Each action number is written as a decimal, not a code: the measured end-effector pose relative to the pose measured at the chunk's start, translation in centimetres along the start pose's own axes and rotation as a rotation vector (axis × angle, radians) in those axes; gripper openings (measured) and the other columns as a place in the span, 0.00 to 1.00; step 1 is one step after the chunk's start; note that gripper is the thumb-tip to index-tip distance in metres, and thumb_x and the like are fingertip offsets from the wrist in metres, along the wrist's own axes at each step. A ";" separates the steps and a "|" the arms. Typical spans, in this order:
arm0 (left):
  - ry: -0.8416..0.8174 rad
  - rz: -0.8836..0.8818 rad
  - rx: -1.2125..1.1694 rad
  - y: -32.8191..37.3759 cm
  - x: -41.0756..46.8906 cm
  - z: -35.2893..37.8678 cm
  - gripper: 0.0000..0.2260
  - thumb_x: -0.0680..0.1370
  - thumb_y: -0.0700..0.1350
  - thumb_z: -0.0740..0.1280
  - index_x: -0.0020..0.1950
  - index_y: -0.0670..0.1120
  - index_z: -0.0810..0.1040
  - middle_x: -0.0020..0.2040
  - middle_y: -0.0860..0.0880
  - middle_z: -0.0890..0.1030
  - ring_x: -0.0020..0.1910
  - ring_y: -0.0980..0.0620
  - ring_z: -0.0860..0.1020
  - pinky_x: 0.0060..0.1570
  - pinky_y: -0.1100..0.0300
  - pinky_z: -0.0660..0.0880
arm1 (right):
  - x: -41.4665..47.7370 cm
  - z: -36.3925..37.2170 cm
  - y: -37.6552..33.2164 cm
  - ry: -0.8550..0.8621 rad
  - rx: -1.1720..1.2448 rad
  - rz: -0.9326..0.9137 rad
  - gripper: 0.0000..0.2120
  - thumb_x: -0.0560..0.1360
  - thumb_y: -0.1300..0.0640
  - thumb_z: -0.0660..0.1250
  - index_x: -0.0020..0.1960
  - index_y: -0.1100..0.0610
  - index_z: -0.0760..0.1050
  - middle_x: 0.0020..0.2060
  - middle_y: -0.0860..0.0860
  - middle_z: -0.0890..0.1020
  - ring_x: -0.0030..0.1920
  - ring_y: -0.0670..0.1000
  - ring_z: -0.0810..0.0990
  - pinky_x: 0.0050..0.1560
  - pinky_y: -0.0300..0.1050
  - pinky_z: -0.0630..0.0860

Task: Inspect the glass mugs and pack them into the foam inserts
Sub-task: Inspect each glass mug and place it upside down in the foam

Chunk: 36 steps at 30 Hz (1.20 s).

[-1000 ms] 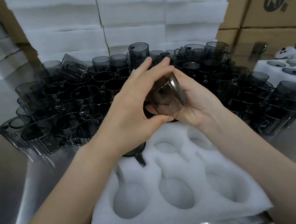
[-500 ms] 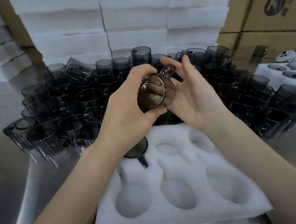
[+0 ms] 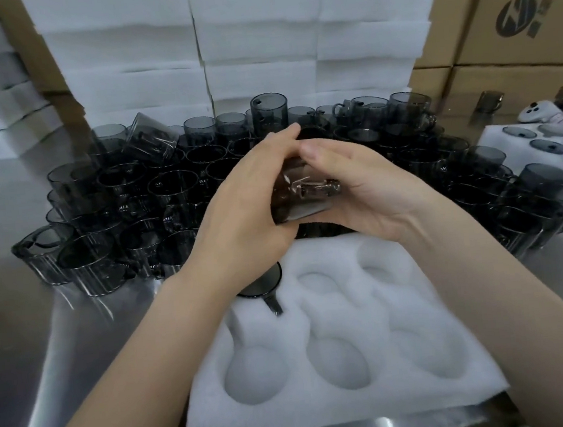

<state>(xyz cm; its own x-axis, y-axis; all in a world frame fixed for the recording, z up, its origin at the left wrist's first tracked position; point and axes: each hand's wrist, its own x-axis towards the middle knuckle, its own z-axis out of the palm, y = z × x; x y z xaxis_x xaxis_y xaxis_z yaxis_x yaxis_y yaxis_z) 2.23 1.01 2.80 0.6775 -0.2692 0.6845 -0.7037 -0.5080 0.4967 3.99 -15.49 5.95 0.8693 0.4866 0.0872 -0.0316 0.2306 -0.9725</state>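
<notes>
Both hands hold one smoky grey glass mug (image 3: 300, 196) in the air above the far edge of a white foam insert (image 3: 340, 342). My left hand (image 3: 248, 202) grips its left side with curled fingers. My right hand (image 3: 370, 187) cups it from the right, and the mug's handle shows between the palms. Another mug (image 3: 263, 285) sits in the insert's far-left pocket, handle pointing toward me, partly hidden by my left wrist. The other pockets hold nothing.
Several dozen grey mugs (image 3: 141, 199) crowd the steel table (image 3: 27, 341) behind and beside the insert. Stacked white foam (image 3: 257, 43) rises at the back, cardboard boxes (image 3: 512, 19) at the right. A second filled insert (image 3: 548, 146) lies far right.
The mug has been turned between my hands: its handle pointed up and away, now it lies between the palms. My right hand has closed in around it again.
</notes>
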 end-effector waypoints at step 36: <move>0.183 -0.330 -0.105 -0.6 0.4 0.1 0.18 0.73 0.29 0.60 0.51 0.48 0.83 0.50 0.59 0.80 0.50 0.57 0.79 0.53 0.73 0.72 | -6.1 2.9 2.9 -0.358 -1.657 0.193 0.42 0.71 0.27 0.36 0.78 0.46 0.31 0.76 0.42 0.30 0.72 0.37 0.25 0.75 0.48 0.30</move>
<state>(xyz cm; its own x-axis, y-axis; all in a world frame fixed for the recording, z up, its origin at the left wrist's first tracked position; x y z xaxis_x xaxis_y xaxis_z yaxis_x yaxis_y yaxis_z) 2.92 1.08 2.74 0.8281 0.0500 0.5583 -0.4790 -0.4542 0.7512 -2.80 -15.38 3.23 0.7616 0.6042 -0.2345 0.5939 -0.7955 -0.1208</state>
